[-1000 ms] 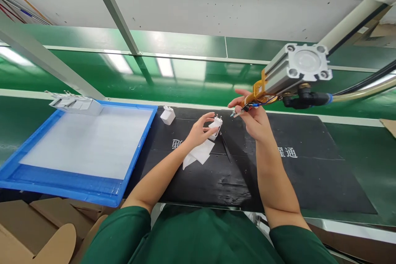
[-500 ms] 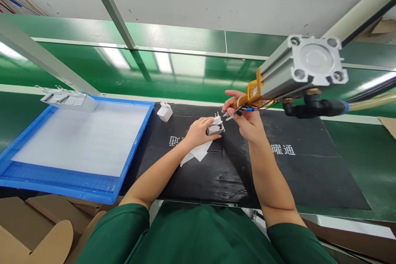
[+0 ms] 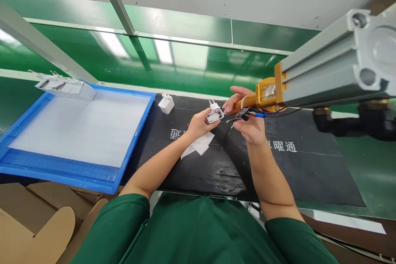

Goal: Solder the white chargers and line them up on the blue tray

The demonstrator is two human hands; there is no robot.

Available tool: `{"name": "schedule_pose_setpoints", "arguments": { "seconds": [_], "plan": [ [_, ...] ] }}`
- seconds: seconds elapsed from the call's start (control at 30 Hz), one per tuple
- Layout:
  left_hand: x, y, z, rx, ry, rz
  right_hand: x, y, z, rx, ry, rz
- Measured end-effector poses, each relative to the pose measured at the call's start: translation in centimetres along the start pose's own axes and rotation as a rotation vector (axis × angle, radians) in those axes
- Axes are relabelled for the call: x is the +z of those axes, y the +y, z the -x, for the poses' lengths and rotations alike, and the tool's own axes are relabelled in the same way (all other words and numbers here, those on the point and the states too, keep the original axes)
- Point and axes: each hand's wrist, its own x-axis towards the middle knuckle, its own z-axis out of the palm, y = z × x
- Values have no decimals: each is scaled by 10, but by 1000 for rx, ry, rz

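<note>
Lifted closer, one charger point(image 3: 214, 116) sits gripped in left fingers point(image 3: 206, 114), right fingers point(image 3: 236, 90) clasp one tool point(image 3: 265, 94), second charger point(image 3: 166, 103) apart

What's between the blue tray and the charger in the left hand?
Head view: a second white charger on the black mat, apart from the held charger.

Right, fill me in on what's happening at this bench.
A person in green sleeves works at a black mat. The left hand holds a white charger, pins up. The right hand holds an orange tool head, wired and fixed to a pneumatic cylinder, close beside that charger; contact is unclear. A second charger stands on the mat by a blue tray, which has a row of chargers at its far corner.
</note>
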Motion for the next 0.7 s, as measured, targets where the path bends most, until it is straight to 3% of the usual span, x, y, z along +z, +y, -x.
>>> {"name": "schedule_pose_setpoints", "arguments": {
  "seconds": [0.3, 0.7],
  "plan": [
    [0, 4, 1, 60, 48, 111, 7, 3, -1, -68, 100, 76],
    [-3, 11, 2, 18, 26, 163, 8, 1, -1, -97, 77, 9]
  ]
}}
